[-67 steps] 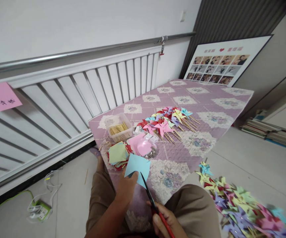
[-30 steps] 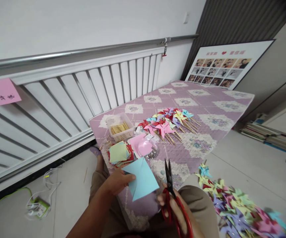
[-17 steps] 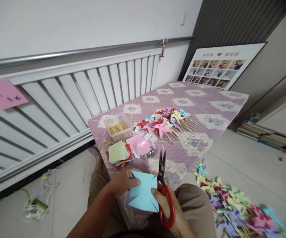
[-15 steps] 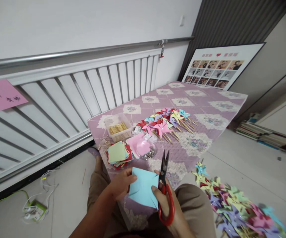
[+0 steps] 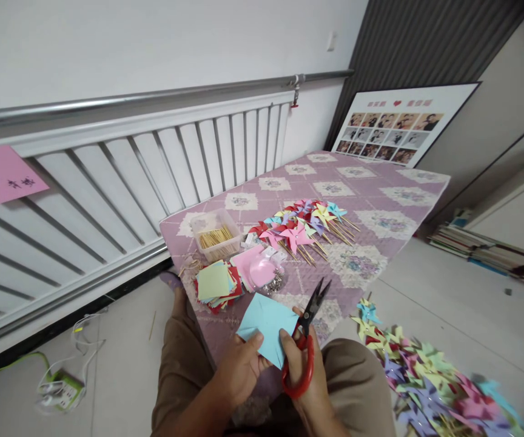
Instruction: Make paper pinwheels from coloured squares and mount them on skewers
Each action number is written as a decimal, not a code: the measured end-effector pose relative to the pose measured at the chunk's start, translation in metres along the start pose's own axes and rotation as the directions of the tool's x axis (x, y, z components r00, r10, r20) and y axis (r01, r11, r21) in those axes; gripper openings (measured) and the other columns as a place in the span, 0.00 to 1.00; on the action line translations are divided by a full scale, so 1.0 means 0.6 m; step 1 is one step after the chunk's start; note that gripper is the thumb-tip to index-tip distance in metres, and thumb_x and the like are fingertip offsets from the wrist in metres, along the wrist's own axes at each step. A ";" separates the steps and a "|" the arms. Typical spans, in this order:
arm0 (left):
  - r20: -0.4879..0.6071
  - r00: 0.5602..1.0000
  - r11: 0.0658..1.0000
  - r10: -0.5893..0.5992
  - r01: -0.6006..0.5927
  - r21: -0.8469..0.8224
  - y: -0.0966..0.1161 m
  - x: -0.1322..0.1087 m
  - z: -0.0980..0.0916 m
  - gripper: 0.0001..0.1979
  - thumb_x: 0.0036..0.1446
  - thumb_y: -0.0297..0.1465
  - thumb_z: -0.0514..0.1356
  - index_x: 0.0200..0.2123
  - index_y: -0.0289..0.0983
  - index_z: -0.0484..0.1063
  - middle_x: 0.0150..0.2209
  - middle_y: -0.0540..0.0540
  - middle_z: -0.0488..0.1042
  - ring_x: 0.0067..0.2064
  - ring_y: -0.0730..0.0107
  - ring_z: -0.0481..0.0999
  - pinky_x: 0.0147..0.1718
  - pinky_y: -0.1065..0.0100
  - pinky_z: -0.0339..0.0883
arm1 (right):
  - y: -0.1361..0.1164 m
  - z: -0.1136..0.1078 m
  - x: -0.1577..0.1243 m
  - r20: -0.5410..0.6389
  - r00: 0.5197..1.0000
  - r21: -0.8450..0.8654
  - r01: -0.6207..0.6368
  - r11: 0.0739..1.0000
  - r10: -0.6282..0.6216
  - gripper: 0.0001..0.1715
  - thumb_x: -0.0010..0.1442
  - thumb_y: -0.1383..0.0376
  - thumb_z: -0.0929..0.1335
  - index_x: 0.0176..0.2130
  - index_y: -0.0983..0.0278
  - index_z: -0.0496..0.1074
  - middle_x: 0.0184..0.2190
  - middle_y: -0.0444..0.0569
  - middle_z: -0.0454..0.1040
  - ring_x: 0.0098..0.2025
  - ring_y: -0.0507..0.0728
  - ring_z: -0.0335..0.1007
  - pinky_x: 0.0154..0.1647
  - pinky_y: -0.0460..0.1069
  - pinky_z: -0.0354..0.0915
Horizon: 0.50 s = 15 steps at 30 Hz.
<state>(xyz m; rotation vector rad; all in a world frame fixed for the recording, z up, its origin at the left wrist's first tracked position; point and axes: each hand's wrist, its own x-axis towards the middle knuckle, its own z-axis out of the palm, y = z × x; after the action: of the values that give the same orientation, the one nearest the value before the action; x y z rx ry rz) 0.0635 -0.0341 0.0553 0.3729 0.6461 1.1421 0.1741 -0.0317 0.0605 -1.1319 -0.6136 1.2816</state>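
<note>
Your left hand (image 5: 240,373) pinches the blue paper square (image 5: 268,325), held above the table (image 5: 375,186) towards its near edge. Your right fingers grip the red-handled scissors (image 5: 306,319), blades parted, and the square's right side. Paper squares (image 5: 214,281) lie stacked by the left edge.

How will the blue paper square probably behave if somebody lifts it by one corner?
The blue paper square is probably light, since it looks like one thin sheet. It may be fairly stiff for paper, as it looks nearly flat while held near its edges. Its corners could flop or tear, because cuts run inward there.
</note>
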 end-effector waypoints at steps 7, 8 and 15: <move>-0.070 0.996 0.998 -0.054 0.056 0.026 0.019 0.002 0.023 0.14 0.50 0.32 0.67 0.41 0.37 0.76 0.41 0.41 0.79 0.41 0.61 0.77 0.39 0.64 0.72 | 0.008 -0.012 -0.001 0.012 0.998 -0.159 0.064 0.985 -0.063 0.39 0.54 0.54 0.71 0.60 0.62 0.59 0.44 0.50 0.77 0.43 0.60 0.74 0.43 0.51 0.71; -0.084 0.995 0.998 -0.058 0.060 0.022 0.020 0.002 0.023 0.12 0.49 0.32 0.67 0.39 0.37 0.76 0.40 0.41 0.79 0.40 0.62 0.77 0.38 0.65 0.72 | 0.007 -0.013 -0.001 0.015 0.997 -0.176 0.073 0.982 -0.071 0.38 0.54 0.54 0.71 0.60 0.62 0.60 0.42 0.50 0.77 0.42 0.60 0.74 0.41 0.51 0.71; -0.301 0.953 0.999 0.043 -0.035 0.033 0.044 0.021 0.017 0.12 0.42 0.28 0.70 0.33 0.37 0.74 0.29 0.48 0.77 0.28 0.70 0.74 0.30 0.69 0.68 | -0.006 -0.032 -0.017 0.059 0.997 -0.116 0.058 0.992 -0.052 0.34 0.58 0.50 0.69 0.58 0.59 0.60 0.27 0.41 0.68 0.25 0.53 0.64 0.23 0.46 0.63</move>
<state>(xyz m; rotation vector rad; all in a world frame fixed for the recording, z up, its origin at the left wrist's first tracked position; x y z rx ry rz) 0.0545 -0.0119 0.0747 0.2359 0.9270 1.2409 0.1900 -0.0467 0.0588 -1.1708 -0.7656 1.2464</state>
